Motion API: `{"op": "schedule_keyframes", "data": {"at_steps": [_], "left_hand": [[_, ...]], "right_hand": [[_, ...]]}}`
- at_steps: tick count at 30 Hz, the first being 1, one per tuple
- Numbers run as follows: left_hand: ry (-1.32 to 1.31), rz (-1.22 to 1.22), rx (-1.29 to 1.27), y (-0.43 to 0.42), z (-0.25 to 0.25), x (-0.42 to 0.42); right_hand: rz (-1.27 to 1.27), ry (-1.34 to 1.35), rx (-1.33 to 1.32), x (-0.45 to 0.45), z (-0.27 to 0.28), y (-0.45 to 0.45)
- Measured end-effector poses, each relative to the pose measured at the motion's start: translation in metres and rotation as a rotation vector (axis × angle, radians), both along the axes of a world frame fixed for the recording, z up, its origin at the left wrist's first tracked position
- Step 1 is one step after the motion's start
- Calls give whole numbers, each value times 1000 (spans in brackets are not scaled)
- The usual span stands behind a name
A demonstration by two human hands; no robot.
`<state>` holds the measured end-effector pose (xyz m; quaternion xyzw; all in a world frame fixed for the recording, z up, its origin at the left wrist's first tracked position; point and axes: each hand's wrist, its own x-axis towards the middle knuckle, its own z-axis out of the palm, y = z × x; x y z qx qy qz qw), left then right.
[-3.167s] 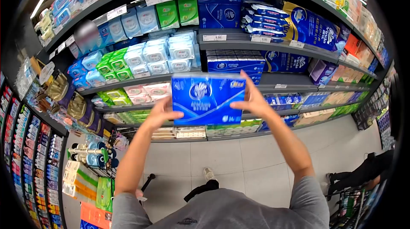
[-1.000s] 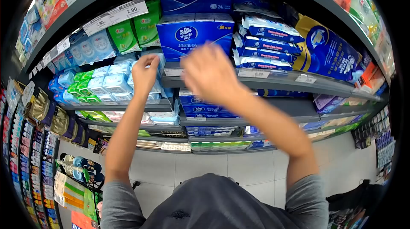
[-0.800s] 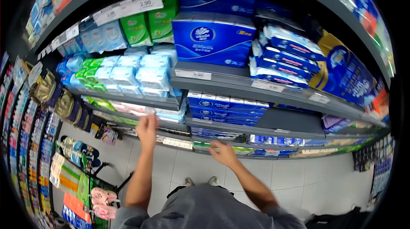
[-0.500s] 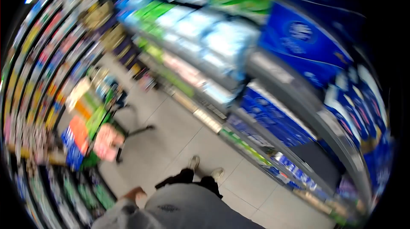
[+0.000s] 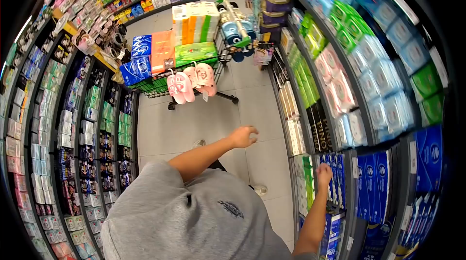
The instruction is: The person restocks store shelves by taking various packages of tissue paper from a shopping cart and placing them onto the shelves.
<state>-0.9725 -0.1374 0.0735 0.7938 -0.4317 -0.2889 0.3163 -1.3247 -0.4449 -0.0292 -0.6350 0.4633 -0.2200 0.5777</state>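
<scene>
My left hand point(image 5: 244, 137) is held out over the floor in front of my body, its fingers loosely bent and apart with nothing in them. On the right, my right hand point(image 5: 324, 174) is up at the shelf, in front of a row of blue-and-white packs point(image 5: 336, 172). Its fingers look bent, but their tips are partly hidden, and whether they touch a pack is unclear. Beside that hand, to its left, are green-and-white packs point(image 5: 307, 170). Larger blue packs point(image 5: 374, 180) stand farther right.
Ahead stands a shopping cart point(image 5: 155, 88) loaded with blue packs point(image 5: 137, 70), an orange pack point(image 5: 161, 49) and a green pack point(image 5: 195, 54). Pink slippers point(image 5: 180, 88) hang on its near side. Stocked shelves line the left point(image 5: 75, 129) and right point(image 5: 357, 83) of the tiled aisle point(image 5: 204, 119).
My view has turned and steadied from a blur, so the cart now appears nearer the middle. My left arm has come forward, and my right hand has come into view at the shelf.
</scene>
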Motion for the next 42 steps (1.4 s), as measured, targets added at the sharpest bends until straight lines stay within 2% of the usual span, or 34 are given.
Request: {"op": "schedule_keyframes", "data": {"at_steps": [1, 3, 4, 6, 7, 8, 9, 10, 11, 12, 13, 14, 16, 17, 18, 19, 20, 21, 22, 24, 25, 27, 29, 30, 34, 39, 41, 42], "left_hand": [[7, 14, -15, 9, 6, 16], [-67, 76, -203, 34, 7, 54], [-58, 93, -214, 53, -2, 80], [-121, 237, -160, 110, -36, 144], [-98, 342, -92, 144, -47, 175], [-125, 463, -86, 180, -67, 206], [-83, 527, 12, 218, -58, 235], [-61, 634, -4, 257, -74, 267], [-206, 696, -1, 297, -79, 294], [-231, 802, 27, 334, -84, 324], [-83, 921, 42, 361, -46, 342], [-236, 982, 90, 397, -68, 371], [-197, 1109, 51, 451, -74, 422], [-260, 1104, -4, 469, -74, 443], [-324, 1097, -61, 482, -70, 461], [-254, 1130, -108, 485, -55, 473], [-179, 1112, -134, 496, -61, 492], [-175, 1109, -108, 488, -35, 497], [-125, 1099, -170, 489, -36, 507], [-71, 1094, -220, 492, -46, 531], [-72, 1083, -241, 492, -51, 540], [-70, 1078, -251, 490, -54, 546], [372, 973, -273, 484, -31, 549], [467, 997, -341, 481, -28, 546], [444, 1025, -317, 482, -25, 544], [360, 1006, -314, 487, -6, 540], [204, 978, -463, 500, -15, 542], [212, 967, -454, 502, 3, 539]], "right_hand": [[-103, -51, 46, 46, 42, 24], [-105, -97, 42, 108, 66, 68], [-122, -150, 57, 135, 71, 85], [-26, -58, 5, 176, 35, 135], [78, 94, 85, 190, 13, 165], [155, 161, 270, 200, -21, 188], [145, 294, 307, 222, -27, 223], [132, 431, 340, 242, -31, 262], [205, 503, 372, 260, -40, 286], [277, 573, 407, 278, -49, 305], [340, 605, 407, 301, -51, 320], [397, 637, 415, 327, -52, 333], [576, 596, 295, 392, -35, 353], [645, 499, 175, 422, -44, 357], [714, 457, 112, 466, -24, 367], [732, 371, 59, 509, -7, 380], [728, 285, 55, 551, 12, 395], [801, 220, 19, 595, 44, 411], [913, 229, -83, 635, 51, 417], [895, 56, 17, 704, 93, 454], [898, -40, 48, 733, 98, 467], [957, 17, -153, 785, 83, 484], [894, 102, 120, 814, 120, 508], [897, 104, 65, 830, 108, 515], [950, 70, 423, 853, 104, 525], [864, 26, 538, 848, 106, 525], [850, -4, 558, 844, 119, 523], [841, -16, 554, 840, 127, 523]]}}
